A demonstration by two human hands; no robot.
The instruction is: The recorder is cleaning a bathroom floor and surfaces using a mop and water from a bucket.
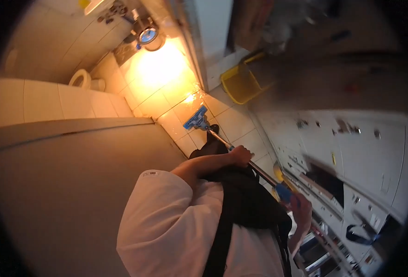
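A blue sponge-type mop head (197, 119) rests on the pale tiled floor at a doorway, beside a dark shoe (215, 128). Its metal pole (264, 175) slants back towards my body. Around the middle of the pole is my left hand (242, 155), its fingers closed. My right hand (301, 206) holds the upper end by the blue grip (283, 193); part of that hand is blurred. The floor tiles (176, 119) ahead of the mop head look wet and reflect a strong warm light.
A yellow plastic container (242, 85) stands right of the doorway. Beyond the doorway are a cylindrical vessel with a blue round top (148, 36) and a pale ring-shaped fixture (81, 80). A flat panel (86, 166) borders my left. White cabinet fronts (359, 149) line the right.
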